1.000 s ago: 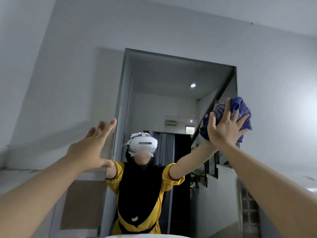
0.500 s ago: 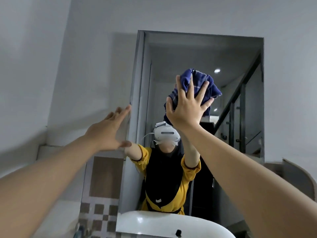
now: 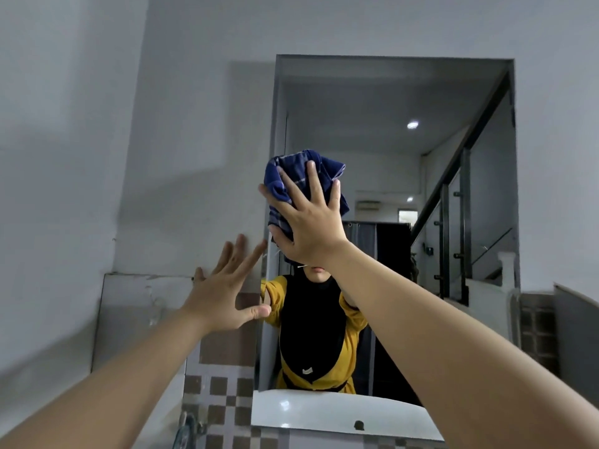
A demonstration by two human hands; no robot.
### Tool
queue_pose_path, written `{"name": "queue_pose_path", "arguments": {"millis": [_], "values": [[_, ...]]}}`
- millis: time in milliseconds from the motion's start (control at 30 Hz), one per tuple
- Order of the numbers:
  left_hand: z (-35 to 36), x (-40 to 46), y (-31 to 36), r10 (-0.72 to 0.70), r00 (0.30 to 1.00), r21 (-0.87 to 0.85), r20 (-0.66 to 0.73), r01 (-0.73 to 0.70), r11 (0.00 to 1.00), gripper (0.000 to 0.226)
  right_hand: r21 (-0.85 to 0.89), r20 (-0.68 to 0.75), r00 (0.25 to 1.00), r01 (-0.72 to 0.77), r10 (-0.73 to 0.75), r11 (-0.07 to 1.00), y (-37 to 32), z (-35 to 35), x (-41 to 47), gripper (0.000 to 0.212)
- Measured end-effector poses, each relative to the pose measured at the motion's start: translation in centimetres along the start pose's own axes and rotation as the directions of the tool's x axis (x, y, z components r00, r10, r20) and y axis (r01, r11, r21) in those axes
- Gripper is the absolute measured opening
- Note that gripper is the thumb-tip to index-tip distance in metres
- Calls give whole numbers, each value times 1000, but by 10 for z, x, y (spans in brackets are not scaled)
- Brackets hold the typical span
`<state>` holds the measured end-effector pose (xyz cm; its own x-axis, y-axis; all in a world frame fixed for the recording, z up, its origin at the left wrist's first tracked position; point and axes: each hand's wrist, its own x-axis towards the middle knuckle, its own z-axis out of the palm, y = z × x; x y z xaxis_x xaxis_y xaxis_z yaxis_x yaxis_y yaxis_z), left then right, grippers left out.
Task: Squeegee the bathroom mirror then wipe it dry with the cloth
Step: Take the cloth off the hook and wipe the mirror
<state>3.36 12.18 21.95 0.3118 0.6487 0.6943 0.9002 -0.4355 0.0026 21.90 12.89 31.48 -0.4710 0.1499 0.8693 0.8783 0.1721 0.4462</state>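
Note:
The bathroom mirror (image 3: 382, 102) hangs on the grey wall ahead, tall and rectangular. My right hand (image 3: 309, 225) presses a bunched dark blue checked cloth (image 3: 293, 176) flat against the glass near the mirror's left side, fingers spread over it. My left hand (image 3: 227, 286) rests with fingers apart on the wall at the mirror's left edge, holding nothing. The mirror reflects a person in a yellow and black top. No squeegee is in view.
A white basin (image 3: 324, 413) sits below the mirror. Brown and white checked tiles (image 3: 220, 387) cover the wall at lower left, with a metal tap (image 3: 186, 429) beside them. A staircase railing appears in the mirror's reflection at right.
My right hand has swept the cloth from the mirror's right side across to its left and lower. My left hand stays at the left edge. The view has tilted down, showing the basin.

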Motion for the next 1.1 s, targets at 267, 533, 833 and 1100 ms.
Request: {"name": "queue_pose_path", "arguments": {"millis": [267,533,833,1100], "values": [[1,-1,2,-33,999,-20,33,34,999,127,-112,106,959,273,-262,955,51,-13,-47,67],[4,-1,2,-47,999,9,8,47,999,124,-179,114,987,131,-111,975,144,-35,-106,72],[5,1,3,-66,998,28,12,65,997,126,-43,-65,910,-413,410,910,191,-44,-159,70],[16,-17,6,-28,999,64,-42,31,997,103,117,-87,614,-776,785,620,124,-24,-168,72]]}}
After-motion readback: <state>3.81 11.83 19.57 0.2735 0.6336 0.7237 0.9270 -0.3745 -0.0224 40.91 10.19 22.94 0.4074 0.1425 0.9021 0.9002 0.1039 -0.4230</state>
